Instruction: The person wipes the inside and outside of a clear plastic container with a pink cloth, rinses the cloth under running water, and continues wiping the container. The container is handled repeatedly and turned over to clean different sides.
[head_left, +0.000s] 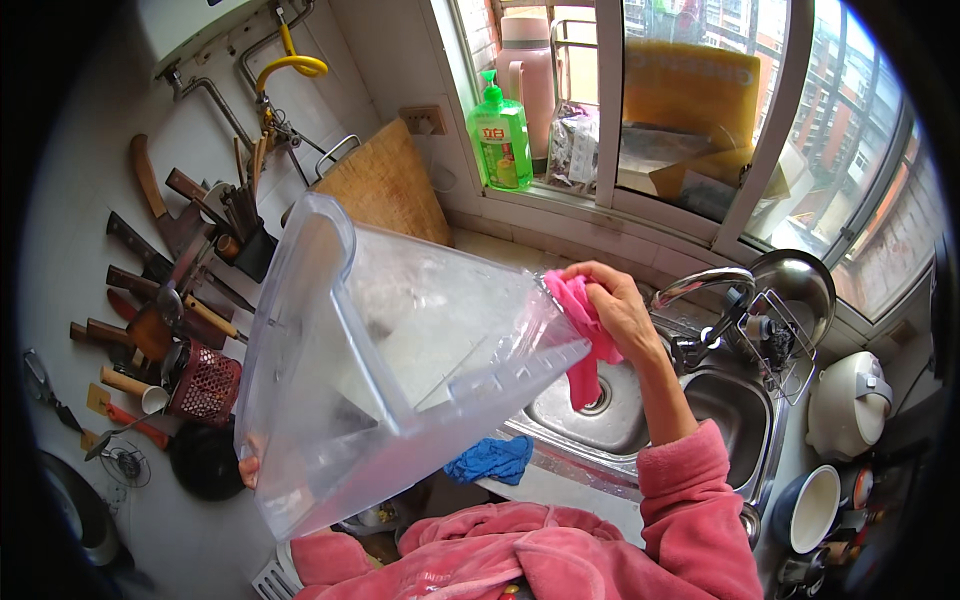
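Observation:
A large clear plastic drawer (450, 322) is held up, tilted, in front of my chest. My left hand (251, 466) grips its near left corner, partly hidden behind the see-through wall. In my right hand (619, 311) is a bunched pink cloth (581, 322), pressed against the drawer's right end. The loose end of the cloth hangs over the left bowl of a stainless steel sink (551, 405). Below the drawer, a crumpled blue cloth (491, 459) lies on the counter edge by the sink.
A chrome faucet (705, 281) and a wok (814, 292) stand behind the sink. To the right are a rice cooker (847, 405) and a white-lined bowl (814, 510). Knives (135, 244) hang on the left wall. A wooden cutting board (390, 184) leans near green dish soap (501, 142).

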